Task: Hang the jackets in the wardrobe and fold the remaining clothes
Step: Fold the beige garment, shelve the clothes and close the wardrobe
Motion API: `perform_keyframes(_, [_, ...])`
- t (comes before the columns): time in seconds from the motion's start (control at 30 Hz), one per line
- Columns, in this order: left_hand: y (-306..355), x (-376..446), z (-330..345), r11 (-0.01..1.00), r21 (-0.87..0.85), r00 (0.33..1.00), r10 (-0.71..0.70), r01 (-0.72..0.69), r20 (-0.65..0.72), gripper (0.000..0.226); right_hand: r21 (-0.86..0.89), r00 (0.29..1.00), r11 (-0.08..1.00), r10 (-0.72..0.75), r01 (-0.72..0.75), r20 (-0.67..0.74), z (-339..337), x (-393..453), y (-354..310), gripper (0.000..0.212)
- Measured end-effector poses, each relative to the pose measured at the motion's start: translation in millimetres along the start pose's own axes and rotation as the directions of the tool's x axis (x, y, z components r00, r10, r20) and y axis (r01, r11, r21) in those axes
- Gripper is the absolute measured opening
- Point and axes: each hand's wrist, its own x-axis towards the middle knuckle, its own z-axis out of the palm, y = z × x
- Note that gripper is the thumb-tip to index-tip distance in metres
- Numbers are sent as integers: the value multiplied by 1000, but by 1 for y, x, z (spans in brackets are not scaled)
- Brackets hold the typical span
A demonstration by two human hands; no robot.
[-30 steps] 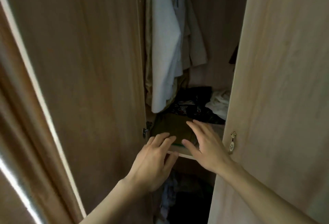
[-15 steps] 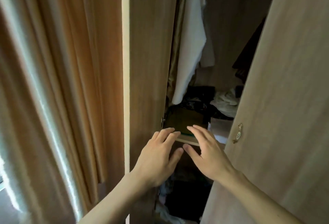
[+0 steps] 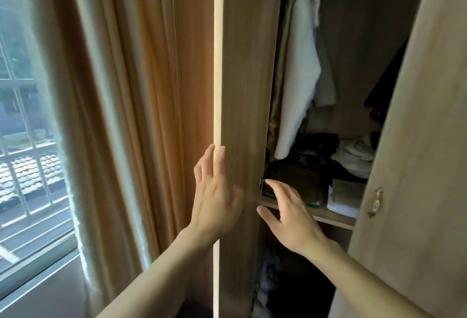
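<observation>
Wardrobe [image 3: 353,70] stands open, head view only. Left hand [image 3: 214,199], a second ago low at the shelf edge [image 3: 328,215], now lies with straight fingers against the left door's edge [image 3: 216,65], holding nothing. Right hand [image 3: 288,214] has drawn back off the folded olive garment [image 3: 298,181]; fingers spread, empty. Likely the folded piece is stowed and the door is about to be closed. White jacket [image 3: 300,77] hangs inside above the shelf. Right door [image 3: 417,140] stands ajar. Orange curtain [image 3: 141,90] and window [image 3: 27,140] to the left.
</observation>
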Motion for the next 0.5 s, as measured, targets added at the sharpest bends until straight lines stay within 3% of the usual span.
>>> perform_keyframes(0.13, [-7, 20, -3, 961, -176, 970, -188, 214, 152, 83, 27, 1000, 1000, 11, -11, 5, -3, 11, -16, 68])
perform_keyframes(0.2, [-11, 27, -4, 934, -220, 948, -233, 280, 218, 68, 42, 1000, 999, 6, -6, -7, -3, 11, -22, 66])
perform_keyframes(0.3, [-17, 27, -2, 918, -280, 952, -230, 281, 201, 49, 45, 1000, 999, 3, -3, -1, 0, 6, -27, 66])
perform_keyframes(0.5, [-10, 14, 11, 889, -386, 958, -164, 247, 235, 86, 53, 998, 997, 57, -56, -14, -5, 3, -28, 60])
